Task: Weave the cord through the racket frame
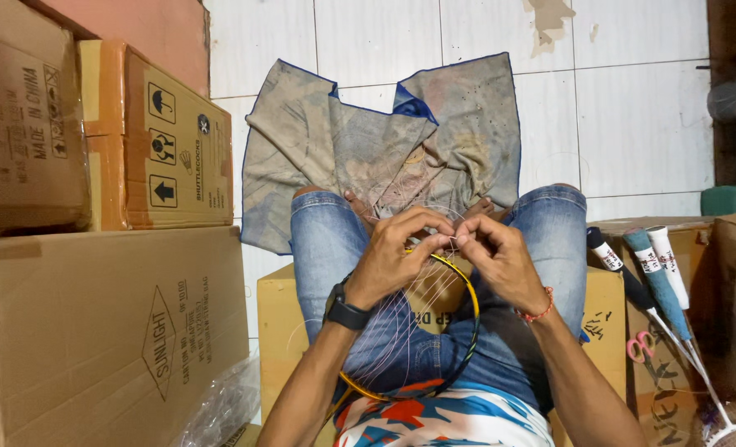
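A black and yellow badminton racket frame (466, 327) lies across my lap on my blue jeans. Thin loose strings (401, 331) run across it and up toward my fingers. My left hand (397, 252), with a black watch on the wrist, pinches a string at the frame's top edge. My right hand (496, 252), with a red bead bracelet, pinches the same string right beside it. The fingertips of both hands almost touch.
Stacked cardboard boxes (111, 331) stand on the left. A dirty grey cloth (384, 141) lies on the white tiled floor under my feet. On the right several rackets (658, 277) lean on a box, with pink-handled scissors (639, 346) beside them.
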